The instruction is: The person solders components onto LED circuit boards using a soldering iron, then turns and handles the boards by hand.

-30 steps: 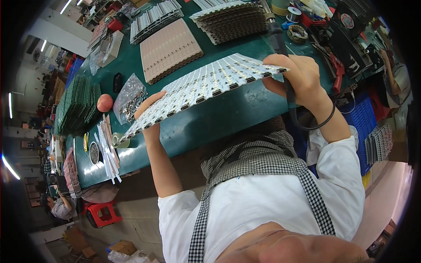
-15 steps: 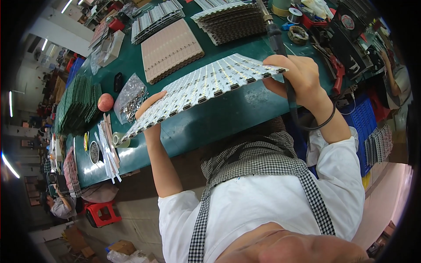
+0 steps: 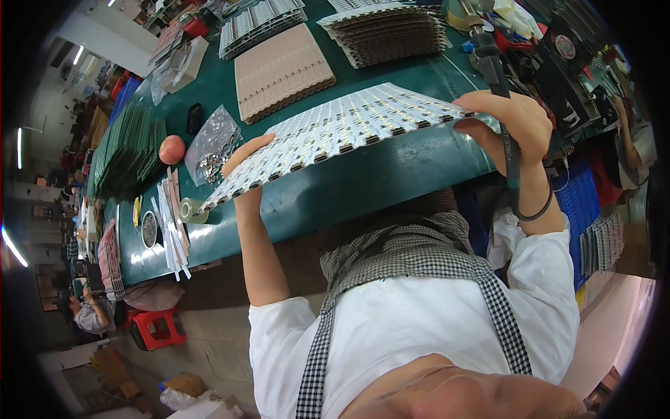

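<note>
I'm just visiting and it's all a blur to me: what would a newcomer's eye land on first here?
Probably the wide, pale patterned panel in the middle, held above the green table between the left hand and the right hand. Next might be the reddish apple, left of the panel, between a stack of green boards and a clear bag of small metal parts.

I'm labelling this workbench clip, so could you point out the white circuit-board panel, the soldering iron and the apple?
White circuit-board panel [image 3: 342, 124]: head view, middle of its white face.
Soldering iron [image 3: 493, 66]: head view, on its dark handle.
Apple [image 3: 172, 149]: head view, middle of its reddish skin.
</note>
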Motion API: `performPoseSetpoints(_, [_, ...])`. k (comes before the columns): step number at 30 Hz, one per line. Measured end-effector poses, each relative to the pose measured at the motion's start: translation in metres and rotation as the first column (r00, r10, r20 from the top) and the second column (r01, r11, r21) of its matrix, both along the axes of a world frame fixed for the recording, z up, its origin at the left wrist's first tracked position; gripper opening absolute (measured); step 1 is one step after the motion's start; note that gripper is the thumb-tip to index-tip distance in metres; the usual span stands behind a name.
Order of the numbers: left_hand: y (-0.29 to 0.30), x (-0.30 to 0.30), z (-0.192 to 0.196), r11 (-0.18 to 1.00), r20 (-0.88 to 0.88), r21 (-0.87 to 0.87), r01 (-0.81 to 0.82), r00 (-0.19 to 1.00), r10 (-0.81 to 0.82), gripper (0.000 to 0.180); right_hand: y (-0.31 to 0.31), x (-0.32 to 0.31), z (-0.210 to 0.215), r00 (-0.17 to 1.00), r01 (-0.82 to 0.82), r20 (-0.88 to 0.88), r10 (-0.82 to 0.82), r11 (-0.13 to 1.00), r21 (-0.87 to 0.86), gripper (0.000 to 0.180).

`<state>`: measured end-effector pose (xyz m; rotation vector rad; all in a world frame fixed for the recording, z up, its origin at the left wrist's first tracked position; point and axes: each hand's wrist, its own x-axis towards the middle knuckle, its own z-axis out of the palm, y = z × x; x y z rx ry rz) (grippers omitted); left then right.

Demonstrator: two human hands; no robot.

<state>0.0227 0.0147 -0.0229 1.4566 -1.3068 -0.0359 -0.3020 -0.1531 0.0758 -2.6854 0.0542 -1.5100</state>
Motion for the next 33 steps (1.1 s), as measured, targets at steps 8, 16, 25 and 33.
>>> performPoseSetpoints(8, [-0.001, 0.005, -0.005, 1.0, 0.005, 0.014, -0.011, 1.0, 0.011, 0.019, 0.003, 0.002, -0.002, 0.996, 0.029, 0.082, -0.028, 0.999, -0.014, 0.024])
performPoseSetpoints(16, [-0.01, 0.003, -0.026, 0.995, 0.101, 0.046, 0.085, 0.991, -0.09, 0.027, -0.002, -0.021, -0.038, 0.992, -0.016, -0.123, 0.025, 0.997, 0.076, 0.022])
performPoseSetpoints(25, [-0.027, -0.001, -0.059, 0.98, 0.581, 0.186, -0.077, 0.813, -0.047, 0.034, -0.004, -0.052, -0.111, 0.95, -0.04, -0.301, 0.081, 0.99, 0.138, 0.027])
performPoseSetpoints(33, [-0.038, 0.012, -0.079, 0.952, 0.795, 0.228, -0.204, 0.604, -0.061, 0.044, -0.012, -0.046, -0.139, 0.941, 0.005, -0.337, 0.033, 0.994, 0.111, 0.027])
